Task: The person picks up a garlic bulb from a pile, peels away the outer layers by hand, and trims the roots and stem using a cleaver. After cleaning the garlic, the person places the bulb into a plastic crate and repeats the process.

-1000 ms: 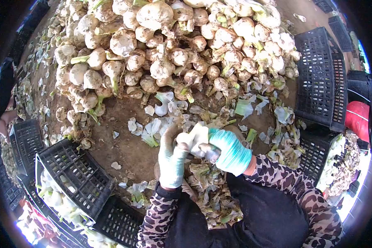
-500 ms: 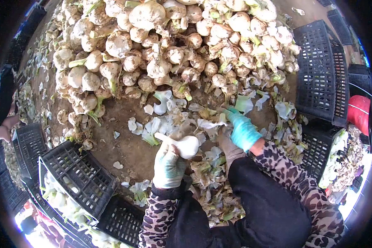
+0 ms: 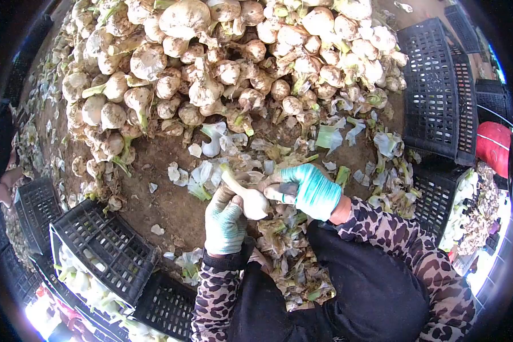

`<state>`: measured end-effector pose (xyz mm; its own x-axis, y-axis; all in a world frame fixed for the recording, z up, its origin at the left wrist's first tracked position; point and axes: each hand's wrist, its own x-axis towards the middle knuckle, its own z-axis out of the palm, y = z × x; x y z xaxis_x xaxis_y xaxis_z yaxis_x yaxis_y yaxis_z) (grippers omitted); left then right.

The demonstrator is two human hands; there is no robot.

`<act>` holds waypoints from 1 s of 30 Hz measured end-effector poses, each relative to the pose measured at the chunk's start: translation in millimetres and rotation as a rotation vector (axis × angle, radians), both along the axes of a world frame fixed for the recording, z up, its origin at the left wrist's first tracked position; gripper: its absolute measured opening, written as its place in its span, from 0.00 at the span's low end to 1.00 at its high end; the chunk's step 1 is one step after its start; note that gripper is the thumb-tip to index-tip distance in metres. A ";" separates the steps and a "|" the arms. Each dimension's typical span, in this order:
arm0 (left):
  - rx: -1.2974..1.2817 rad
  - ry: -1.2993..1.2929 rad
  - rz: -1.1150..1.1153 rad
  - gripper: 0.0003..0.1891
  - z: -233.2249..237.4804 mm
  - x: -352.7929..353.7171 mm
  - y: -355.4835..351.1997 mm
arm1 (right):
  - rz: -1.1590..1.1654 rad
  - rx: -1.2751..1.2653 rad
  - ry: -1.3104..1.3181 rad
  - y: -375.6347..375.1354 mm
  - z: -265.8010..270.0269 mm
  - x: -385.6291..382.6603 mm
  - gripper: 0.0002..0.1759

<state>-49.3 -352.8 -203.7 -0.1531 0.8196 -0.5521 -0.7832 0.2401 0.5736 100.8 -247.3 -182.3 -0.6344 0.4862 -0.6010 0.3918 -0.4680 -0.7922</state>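
Black plastic crate (image 3: pixel 105 251) sits at the far left. Next over, the left hand (image 3: pixel 225 219), in a pale glove, is wrapped tight round a white bulb (image 3: pixel 254 203). Its stalk points up-left, just above the peel scraps (image 3: pixel 290 268) on the dirt. The right hand (image 3: pixel 312 191), teal glove, is curled shut on a small dark thing (image 3: pixel 288 190) right against the bulb. Another black crate (image 3: pixel 433 91) is far right.

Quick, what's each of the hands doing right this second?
Left hand: closed, holding a white bulb.
Right hand: closed, right beside the bulb; what it grips cannot be told.
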 end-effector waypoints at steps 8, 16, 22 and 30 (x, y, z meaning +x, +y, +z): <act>-0.090 -0.021 0.077 0.16 -1.4 7.8 -1.0 | -0.084 -0.256 0.067 -10.9 0.4 -4.1 0.18; -0.148 0.100 0.033 0.12 -5.4 9.2 -4.4 | 0.118 0.408 0.066 -18.3 -15.8 0.7 0.08; -0.121 0.034 0.110 0.13 -8.3 13.2 -5.6 | 0.259 0.357 -0.096 -12.1 -7.5 -0.2 0.15; -0.091 0.183 0.166 0.11 10.0 20.1 11.5 | 0.078 0.510 -0.085 -12.3 7.5 3.1 0.17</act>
